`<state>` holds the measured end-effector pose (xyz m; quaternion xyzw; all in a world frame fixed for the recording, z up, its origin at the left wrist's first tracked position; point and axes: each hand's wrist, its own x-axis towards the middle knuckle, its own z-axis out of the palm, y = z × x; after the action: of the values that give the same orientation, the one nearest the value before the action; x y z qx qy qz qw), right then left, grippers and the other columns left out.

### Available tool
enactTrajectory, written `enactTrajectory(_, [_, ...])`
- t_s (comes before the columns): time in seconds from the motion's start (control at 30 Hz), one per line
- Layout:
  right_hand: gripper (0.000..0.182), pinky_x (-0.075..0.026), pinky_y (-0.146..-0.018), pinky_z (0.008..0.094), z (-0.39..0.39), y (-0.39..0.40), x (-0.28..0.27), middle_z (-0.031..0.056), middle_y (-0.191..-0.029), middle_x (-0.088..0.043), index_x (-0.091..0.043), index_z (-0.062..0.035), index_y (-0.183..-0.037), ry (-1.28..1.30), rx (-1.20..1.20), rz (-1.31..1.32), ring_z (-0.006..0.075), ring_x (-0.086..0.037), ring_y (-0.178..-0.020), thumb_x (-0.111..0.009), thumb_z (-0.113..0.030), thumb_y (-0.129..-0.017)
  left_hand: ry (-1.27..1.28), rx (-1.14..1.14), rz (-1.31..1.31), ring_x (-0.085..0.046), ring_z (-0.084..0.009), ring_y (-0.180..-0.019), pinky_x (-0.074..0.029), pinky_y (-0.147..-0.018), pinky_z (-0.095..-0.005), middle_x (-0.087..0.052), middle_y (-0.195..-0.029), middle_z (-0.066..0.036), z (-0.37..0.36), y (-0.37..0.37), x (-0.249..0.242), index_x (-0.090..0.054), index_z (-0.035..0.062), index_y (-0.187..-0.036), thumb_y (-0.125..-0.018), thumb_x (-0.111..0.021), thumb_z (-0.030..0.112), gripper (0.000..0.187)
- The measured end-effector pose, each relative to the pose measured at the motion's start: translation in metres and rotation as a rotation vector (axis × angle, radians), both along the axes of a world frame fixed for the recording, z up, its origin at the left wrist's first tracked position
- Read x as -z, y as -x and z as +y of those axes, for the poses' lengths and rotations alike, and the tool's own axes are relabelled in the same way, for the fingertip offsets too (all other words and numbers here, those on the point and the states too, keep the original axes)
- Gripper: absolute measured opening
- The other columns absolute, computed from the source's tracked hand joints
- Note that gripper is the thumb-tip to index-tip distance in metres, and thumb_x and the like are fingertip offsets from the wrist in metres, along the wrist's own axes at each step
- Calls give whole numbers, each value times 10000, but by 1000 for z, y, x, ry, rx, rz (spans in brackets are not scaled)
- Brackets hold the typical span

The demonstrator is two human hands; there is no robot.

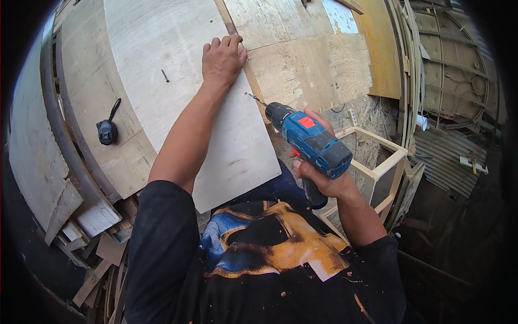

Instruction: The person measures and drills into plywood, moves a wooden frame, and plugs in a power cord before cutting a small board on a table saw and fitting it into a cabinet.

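A blue cordless drill (310, 137) is in my right hand (324, 181), its handle wrapped by the fingers. From its black chuck a thin bit (256, 99) points to the upper left, its tip at the right edge area of a pale plywood sheet (232, 156). My left hand (222, 58) lies on that sheet's edge, beside a narrow wood strip (226, 17), with its fingers bent; whether they grip the strip is hard to tell. A screw (165, 75) lies on the sheet, left of my left hand.
A black tape measure (107, 131) rests on a board at the left. Past the strip lies another plywood panel (307, 67). A wooden frame (388, 162) stands right of the drill. Wood scraps (110, 250) are piled at the lower left, and corrugated sheet (448, 156) lies at the right.
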<state>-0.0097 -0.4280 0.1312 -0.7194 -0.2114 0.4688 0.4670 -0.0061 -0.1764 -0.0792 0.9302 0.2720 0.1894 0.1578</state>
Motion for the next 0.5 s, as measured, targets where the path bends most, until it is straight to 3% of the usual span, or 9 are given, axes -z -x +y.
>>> enactTrajectory(0.13, [812,-533,-632,251,9,-2,6,92,-953,-561,-175,-109,-1468,-28,-42,-42,113,-574,-780,-631,-31,-800,0,7,-24,-569,-201,-871,-408,-787,-359,-629,-912,-3,1,0,2,-601,180,-1049,-842,-626,344,265])
enactTrajectory(0.2, [784,-479,-756,285,17,0,1,45,-922,-560,-254,-75,-1437,27,-10,-41,119,-547,-833,-675,-36,-777,-6,5,-36,-567,-199,-867,-408,-784,-359,-623,-901,-3,2,0,4,-600,179,-1045,-841,-626,343,263])
enactTrajectory(0.33, [786,-478,-772,287,26,-2,-8,43,-929,-563,-261,-84,-1437,52,6,-21,118,-547,-836,-683,-41,-776,5,6,-46,-563,-193,-861,-407,-778,-354,-609,-877,-3,2,1,5,-597,176,-1039,-837,-630,337,261])
enactTrajectory(0.5, [787,-467,-827,291,35,-5,-19,55,-1039,-555,-278,-94,-1434,177,-26,18,126,-549,-889,-705,-62,-774,4,5,-55,-559,-189,-864,-403,-773,-350,-610,-884,0,3,1,4,-595,175,-1038,-830,-636,328,262])
